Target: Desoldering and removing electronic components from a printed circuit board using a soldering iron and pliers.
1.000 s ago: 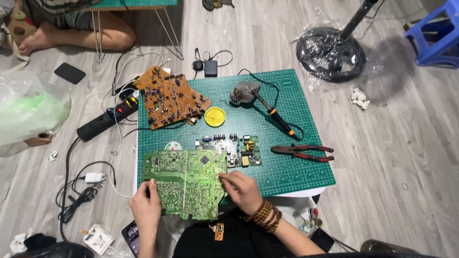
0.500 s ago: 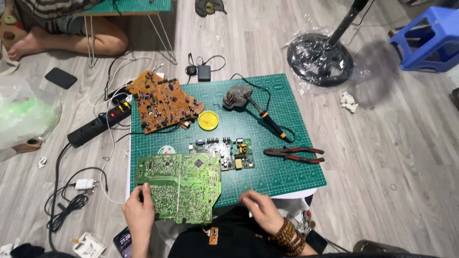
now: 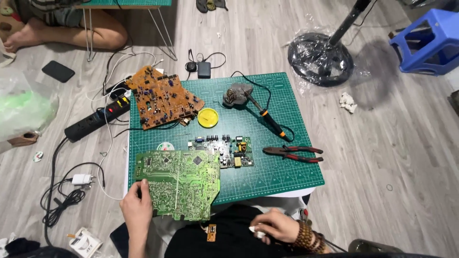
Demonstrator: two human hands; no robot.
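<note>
My left hand [image 3: 137, 209] grips the near left edge of a large green circuit board [image 3: 179, 181], which lies on the green cutting mat [image 3: 287, 177] and overhangs its front edge. My right hand [image 3: 275, 227] is down at my lap, below the mat's front edge, with its fingers curled round a small white object [image 3: 258, 232]. A beaded bracelet sits on that wrist. A small orange board piece [image 3: 211, 232] lies on my dark clothing between the hands. A smaller green board [image 3: 224, 149] lies just behind the large one.
On the mat: an orange-brown circuit board [image 3: 162, 97], a round yellow tin [image 3: 208, 117], a soldering iron [image 3: 267, 119], red-handled pliers [image 3: 294, 154]. A black power strip [image 3: 95, 119], cables and charger lie left. A fan base [image 3: 320, 58], blue stool [image 3: 428, 40] and another person's legs [image 3: 71, 28] are beyond.
My right hand left the green board's right edge and drew back down to my lap, where it now closes on a small white object. The left hand stays on the board.
</note>
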